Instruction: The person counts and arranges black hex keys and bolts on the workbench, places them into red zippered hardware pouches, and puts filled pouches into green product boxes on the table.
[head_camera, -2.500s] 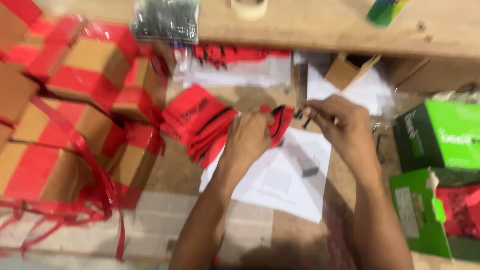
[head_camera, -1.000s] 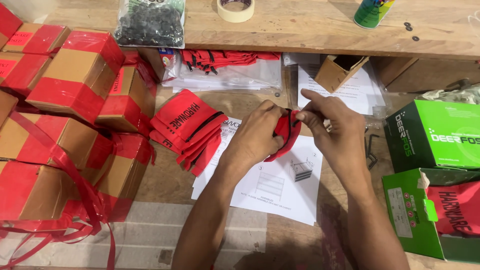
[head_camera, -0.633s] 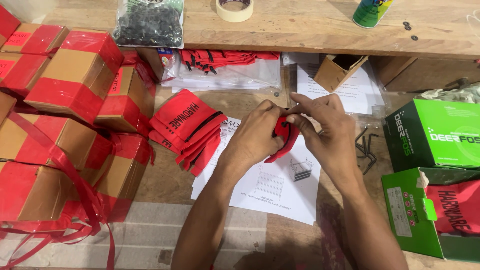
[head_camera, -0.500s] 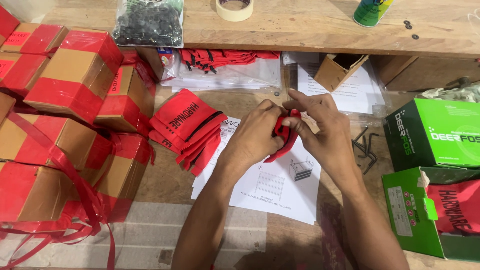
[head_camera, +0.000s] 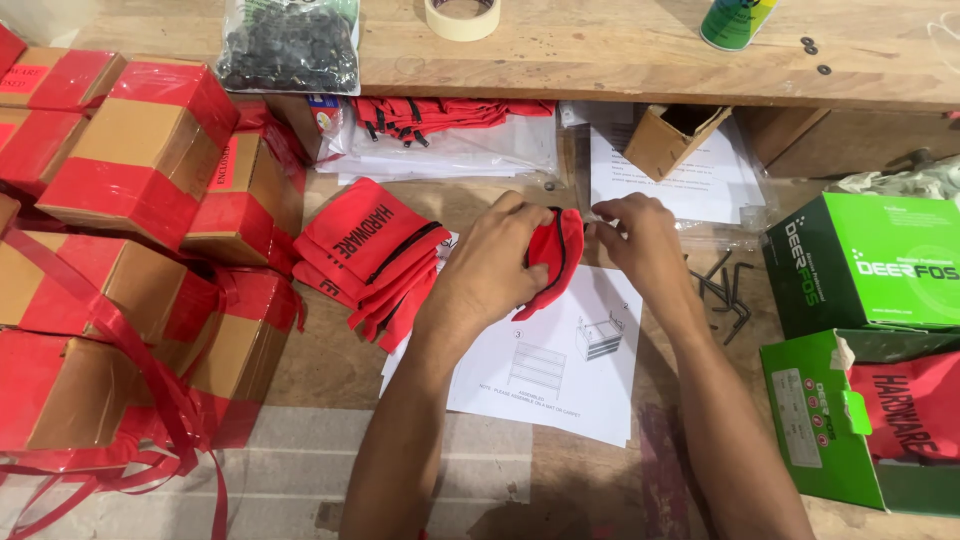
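Centre frame: left hand (head_camera: 495, 265) is clamped on the red pouch (head_camera: 553, 258) above the instruction sheet (head_camera: 560, 365). Right hand (head_camera: 640, 240), half a second ago wrapped over the pouch, now pinches only its top edge. Closing appears nearly complete.

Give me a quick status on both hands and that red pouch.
Left hand clasps red pouch. Right hand pinches its top edge. Pouch held above instruction sheet. Stack of red pouches lies beside, apart.
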